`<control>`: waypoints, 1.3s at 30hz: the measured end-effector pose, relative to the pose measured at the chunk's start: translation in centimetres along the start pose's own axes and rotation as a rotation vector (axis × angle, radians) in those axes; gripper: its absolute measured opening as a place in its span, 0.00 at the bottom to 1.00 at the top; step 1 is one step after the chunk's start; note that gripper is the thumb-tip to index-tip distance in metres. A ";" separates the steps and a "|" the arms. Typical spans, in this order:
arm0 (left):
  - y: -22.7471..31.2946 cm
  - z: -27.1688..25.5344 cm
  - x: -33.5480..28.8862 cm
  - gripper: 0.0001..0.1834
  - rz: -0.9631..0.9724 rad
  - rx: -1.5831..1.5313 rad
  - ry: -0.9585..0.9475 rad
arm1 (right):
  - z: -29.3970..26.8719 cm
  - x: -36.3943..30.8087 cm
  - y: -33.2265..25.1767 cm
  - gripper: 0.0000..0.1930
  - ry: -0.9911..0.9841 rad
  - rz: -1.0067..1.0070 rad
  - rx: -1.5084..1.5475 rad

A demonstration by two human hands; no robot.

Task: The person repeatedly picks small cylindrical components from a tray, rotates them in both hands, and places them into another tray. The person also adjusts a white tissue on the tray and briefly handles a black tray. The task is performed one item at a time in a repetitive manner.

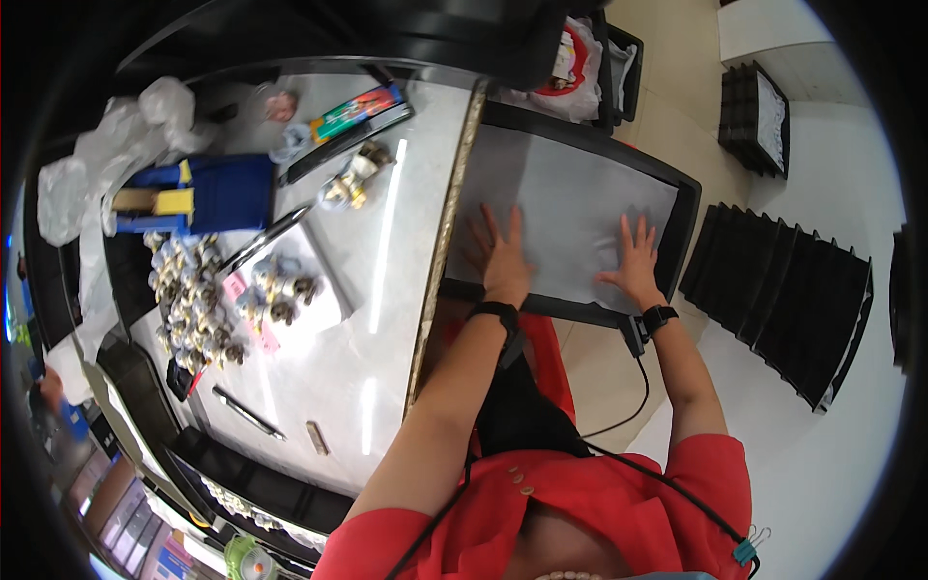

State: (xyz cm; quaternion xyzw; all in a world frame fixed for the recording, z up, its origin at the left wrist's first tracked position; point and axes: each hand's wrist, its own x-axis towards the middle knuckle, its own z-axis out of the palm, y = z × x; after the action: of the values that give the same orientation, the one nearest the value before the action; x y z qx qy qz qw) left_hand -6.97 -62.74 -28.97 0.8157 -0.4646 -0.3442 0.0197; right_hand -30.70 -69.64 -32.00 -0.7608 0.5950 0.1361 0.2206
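A grey-white liner sheet (565,208) lies flat inside a black rectangular tray (688,208) to the right of the table. My left hand (505,261) rests on the sheet with its fingers spread, near the tray's left part. Toward the tray's right end, my right hand (633,263) also presses flat on the sheet, thumb and fingers apart. Neither hand holds anything. Each wrist wears a black strap, and a small black device with a cable sits by the right wrist.
On the white table (338,387) at left lie several small figurines (188,300), a blue bin (232,193), a pen (248,413) and a colourful box (358,111). Stacked black trays (778,300) stand at right. A bin with a red rim (580,63) is behind the lined tray.
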 end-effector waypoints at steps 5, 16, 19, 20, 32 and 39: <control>1.9 -1.4 -6.7 0.47 0.255 0.037 -0.047 | 0.7 2.4 0.9 0.69 -0.052 0.050 0.017; -0.3 -4.5 -21.1 0.34 0.481 -0.233 -0.114 | 2.6 3.2 -1.1 0.52 -0.042 -0.356 -0.055; -3.1 -2.5 -24.7 0.33 0.473 -0.226 -0.004 | 3.8 6.3 -0.5 0.39 0.137 -0.471 -0.034; -4.8 -1.2 -26.1 0.33 0.476 -0.258 0.051 | 3.9 6.2 -1.4 0.37 0.193 -0.514 0.002; -19.7 9.9 -53.8 0.27 -0.397 -0.952 0.758 | -6.7 -8.7 -15.1 0.22 0.112 -1.060 0.350; -17.6 14.0 -56.5 0.27 -0.383 -1.123 0.736 | -10.7 -18.5 -20.5 0.18 -0.043 -1.277 0.486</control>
State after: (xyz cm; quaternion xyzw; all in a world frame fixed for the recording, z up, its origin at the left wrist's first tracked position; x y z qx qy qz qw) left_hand -20.70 -5.14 -15.19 0.8131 -0.0272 -0.2312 0.5335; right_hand -16.21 -55.33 -10.44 -0.8887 0.0386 -0.1432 0.4338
